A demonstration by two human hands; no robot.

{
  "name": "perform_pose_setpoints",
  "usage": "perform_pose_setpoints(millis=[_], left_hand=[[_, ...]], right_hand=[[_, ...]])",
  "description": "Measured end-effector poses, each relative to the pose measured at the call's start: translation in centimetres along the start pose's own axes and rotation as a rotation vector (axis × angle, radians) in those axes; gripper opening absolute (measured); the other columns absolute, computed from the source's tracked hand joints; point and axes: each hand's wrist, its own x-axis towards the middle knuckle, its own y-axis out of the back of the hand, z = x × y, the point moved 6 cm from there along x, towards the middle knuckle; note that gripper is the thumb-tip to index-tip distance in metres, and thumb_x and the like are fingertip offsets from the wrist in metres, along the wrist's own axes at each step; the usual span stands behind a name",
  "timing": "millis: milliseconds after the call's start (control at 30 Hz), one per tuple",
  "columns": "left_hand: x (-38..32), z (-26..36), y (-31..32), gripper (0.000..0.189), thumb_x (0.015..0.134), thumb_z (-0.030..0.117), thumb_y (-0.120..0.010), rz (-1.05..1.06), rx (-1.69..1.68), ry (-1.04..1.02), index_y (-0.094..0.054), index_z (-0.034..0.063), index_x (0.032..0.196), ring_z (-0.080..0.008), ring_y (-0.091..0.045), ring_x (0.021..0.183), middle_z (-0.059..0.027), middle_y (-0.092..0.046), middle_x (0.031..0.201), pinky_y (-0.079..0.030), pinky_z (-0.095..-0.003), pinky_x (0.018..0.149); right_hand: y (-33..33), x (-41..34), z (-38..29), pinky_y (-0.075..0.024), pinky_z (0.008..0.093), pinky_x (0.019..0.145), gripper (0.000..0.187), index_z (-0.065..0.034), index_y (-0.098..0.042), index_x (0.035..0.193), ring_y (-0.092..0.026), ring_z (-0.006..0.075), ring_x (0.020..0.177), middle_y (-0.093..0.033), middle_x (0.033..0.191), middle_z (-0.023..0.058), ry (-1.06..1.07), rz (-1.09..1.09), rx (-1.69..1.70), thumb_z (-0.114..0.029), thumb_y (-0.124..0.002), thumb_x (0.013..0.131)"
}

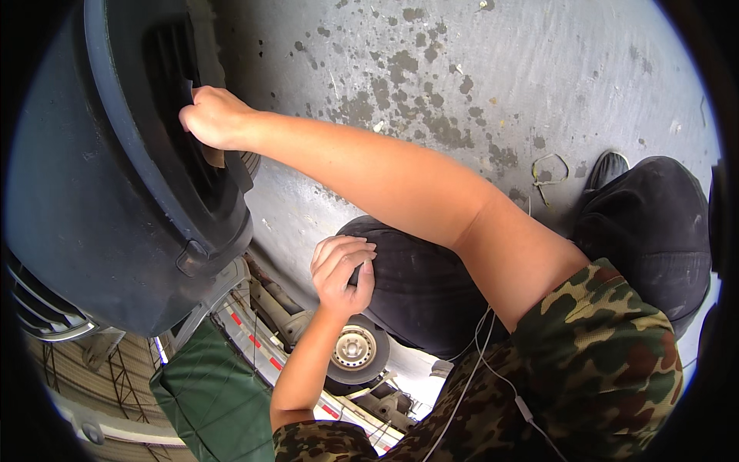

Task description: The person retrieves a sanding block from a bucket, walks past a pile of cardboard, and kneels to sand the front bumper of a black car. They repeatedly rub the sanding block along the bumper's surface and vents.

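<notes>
My right hand reaches across to the dark bumper of a vehicle at the left. Its fingers are curled against the black lower part of the bumper. A tan edge of a thin sheet, which looks like sandpaper, sticks out below that hand. The fingers hide most of the sheet. My left hand rests on my left knee, in dark trousers, with its fingers loosely bent and nothing seen in it.
The grey floor has dark wet-looking spots and a loop of thin strap. A chrome-edged grille is at lower left. Behind stands a truck with a green tarpaulin and a wheel. A white cable hangs over my shirt.
</notes>
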Motion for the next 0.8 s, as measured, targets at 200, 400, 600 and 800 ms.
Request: perform_pose_setpoints(millis=[200, 400, 600, 800], left_hand=[[0.4, -0.2, -0.2, 0.012, 0.076, -0.001, -0.071, -0.012, -0.019, -0.021, -0.074, 0.0038, 0.086, -0.0318, -0.075, 0.093, -0.0098, -0.078, 0.094, -0.057, -0.0427, 0.086], [0.9, -0.2, -0.2, 0.012, 0.077, -0.001, -0.071, -0.012, -0.012, -0.026, -0.074, 0.0038, 0.087, -0.0320, -0.075, 0.093, -0.0096, -0.078, 0.094, -0.057, -0.0434, 0.086], [0.6, -0.1, -0.1, 0.012, 0.077, -0.001, -0.071, -0.016, -0.017, -0.010, -0.074, 0.0041, 0.087, -0.0320, -0.075, 0.093, -0.0097, -0.078, 0.094, -0.057, -0.0435, 0.086], [-0.2, 0.0, 0.1, 0.013, 0.076, -0.002, -0.071, 0.007, -0.012, -0.006, -0.074, 0.0041, 0.088, -0.0321, -0.075, 0.092, -0.0097, -0.078, 0.093, -0.058, -0.0440, 0.087]], right_hand=[[0.2, -0.3, -0.5, -0.0477, 0.0458, 0.112, 0.042, 0.0124, -0.068, 0.124, -0.062, 0.0392, 0.133, -0.067, 0.136, 0.0304, -0.087, -0.101, 0.174, -0.016, -0.057, 0.095], [-1.4, -2.3, -0.1, -0.0472, 0.0423, 0.116, 0.066, 0.0043, -0.046, 0.161, -0.064, 0.0365, 0.135, -0.066, 0.141, 0.0306, -0.019, -0.081, 0.108, -0.013, -0.045, 0.097], [-2.6, -3.9, 3.7, -0.0482, 0.0418, 0.101, 0.044, 0.0109, -0.065, 0.124, -0.062, 0.0275, 0.112, -0.067, 0.117, 0.0198, -0.266, -0.008, 0.455, -0.022, -0.059, 0.095], [-3.8, -1.2, 2.4, -0.0140, 0.0526, 0.134, 0.071, 0.0040, -0.033, 0.167, -0.013, 0.0375, 0.167, -0.018, 0.180, 0.0243, -0.283, -0.338, 0.719, -0.039, -0.043, 0.112]])
